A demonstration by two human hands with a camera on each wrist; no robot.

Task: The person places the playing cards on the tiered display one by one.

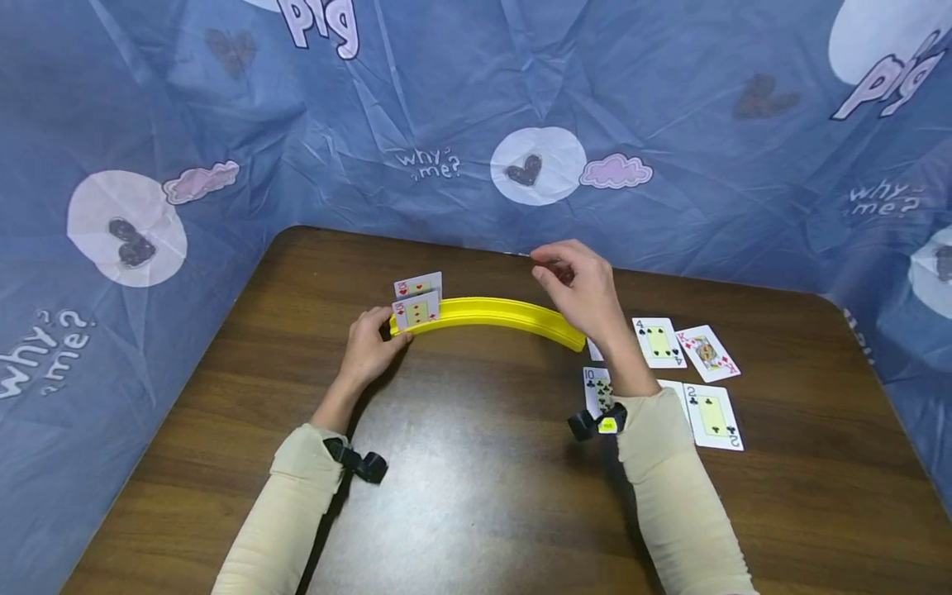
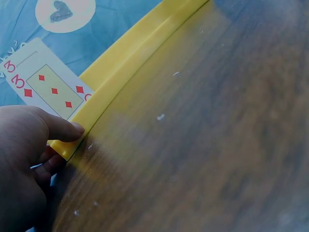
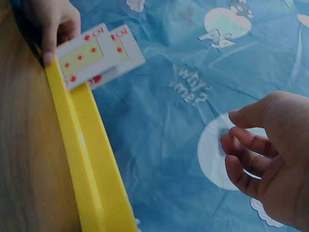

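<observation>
A curved yellow card holder (image 1: 498, 311) lies across the far part of the table. At its left end two playing cards stand upright: a three of diamonds (image 1: 416, 312) in front and a three of hearts (image 1: 419, 285) behind it. My left hand (image 1: 369, 347) pinches that end of the holder, thumb on the near side and fingers beyond, as the left wrist view shows. Above the holder's right part hovers my right hand (image 1: 583, 289), its fingers loosely bent. Nothing shows between the right thumb and fingertips (image 3: 232, 116).
Right of the holder, face-up cards lie on the table (image 1: 461, 463): a black four (image 1: 659, 343), a king of diamonds (image 1: 709, 354), a ten of clubs (image 1: 595, 387) and a two of clubs (image 1: 714, 417). My right arm partly covers others. A blue printed cloth (image 1: 446, 99) hangs behind.
</observation>
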